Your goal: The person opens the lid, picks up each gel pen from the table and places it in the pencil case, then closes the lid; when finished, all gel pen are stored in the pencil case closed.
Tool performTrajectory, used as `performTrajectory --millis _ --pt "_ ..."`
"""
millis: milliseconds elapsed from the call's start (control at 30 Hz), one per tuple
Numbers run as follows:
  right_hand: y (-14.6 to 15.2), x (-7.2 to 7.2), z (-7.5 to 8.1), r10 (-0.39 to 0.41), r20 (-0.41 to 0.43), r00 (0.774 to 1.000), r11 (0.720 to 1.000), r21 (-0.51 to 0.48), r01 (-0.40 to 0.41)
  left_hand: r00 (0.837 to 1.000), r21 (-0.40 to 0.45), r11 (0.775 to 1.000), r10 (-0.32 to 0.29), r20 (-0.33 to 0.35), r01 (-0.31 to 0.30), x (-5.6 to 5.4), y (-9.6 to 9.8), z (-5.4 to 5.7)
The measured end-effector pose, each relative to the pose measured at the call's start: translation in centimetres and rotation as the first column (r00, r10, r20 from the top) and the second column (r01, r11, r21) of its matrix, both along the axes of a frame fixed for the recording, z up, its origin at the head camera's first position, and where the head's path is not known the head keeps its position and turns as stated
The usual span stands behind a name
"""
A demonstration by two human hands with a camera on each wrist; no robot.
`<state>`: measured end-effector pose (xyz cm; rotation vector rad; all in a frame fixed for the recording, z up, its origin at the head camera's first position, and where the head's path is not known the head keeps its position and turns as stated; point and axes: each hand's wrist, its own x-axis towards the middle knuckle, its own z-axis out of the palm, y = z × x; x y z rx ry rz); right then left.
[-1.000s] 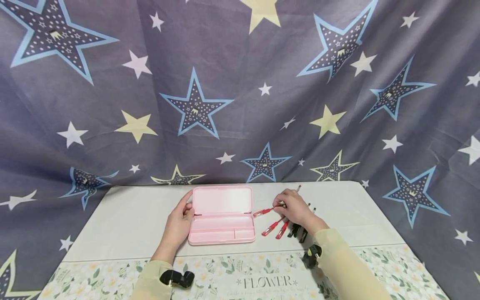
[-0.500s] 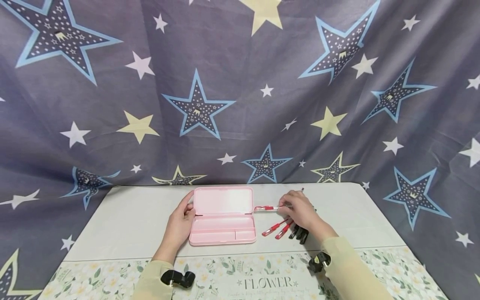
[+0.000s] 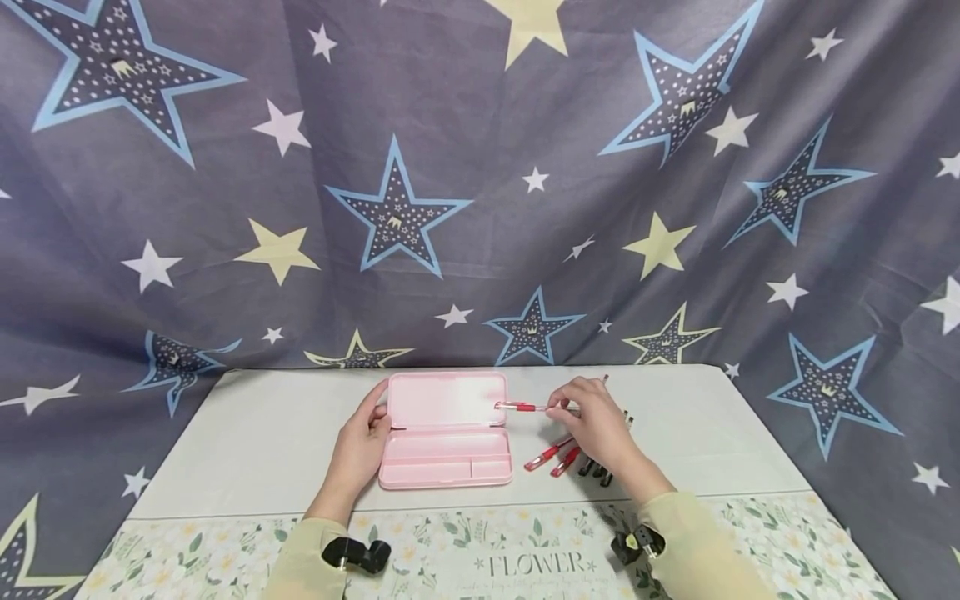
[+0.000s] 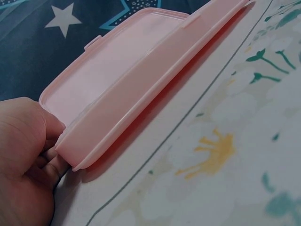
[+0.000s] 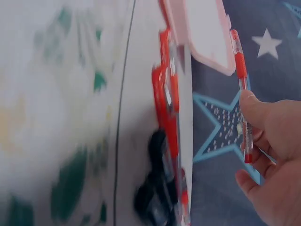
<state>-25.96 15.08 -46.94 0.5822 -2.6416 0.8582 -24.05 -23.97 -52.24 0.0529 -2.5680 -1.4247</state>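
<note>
A pink pencil case (image 3: 431, 443) lies with its lid (image 3: 442, 398) folded back; its tray has a long compartment and smaller ones in front. My left hand (image 3: 356, 446) holds the case by its left side, thumb at the corner in the left wrist view (image 4: 28, 155). My right hand (image 3: 596, 421) pinches a red gel pen (image 3: 523, 407) between thumb and fingers. Its capped end points left and overlaps the lid's right edge in the head view. In the right wrist view, the pen (image 5: 241, 66) is raised above the other pens.
Red pens (image 3: 546, 457) and black pens (image 3: 606, 479) lie fanned out on the white table under my right hand. A floral mat (image 3: 450, 542) with printed lettering covers the table's front. Behind hangs a star-patterned curtain (image 3: 465, 108).
My right hand has lifted the red gel pen off the pile, turned it level and carried it left to the lid's edge. The left hand stays at the case.
</note>
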Motion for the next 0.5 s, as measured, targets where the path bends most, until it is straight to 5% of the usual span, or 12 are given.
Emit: performTrajectory --millis 233,500 --pt "-2.8 0.9 0.2 0.064 -0.075 0.995 0.998 -0.021 -0.065 1.0 -0.001 1.0 0.003 -0.003 -0.003 -0.1 0.0 0.1" --pt "-6.2 1.5 -0.3 0.12 -0.043 0.992 0.993 -0.008 -0.12 1.0 0.011 1.0 0.006 0.006 -0.006 0.0 0.1 0.3"
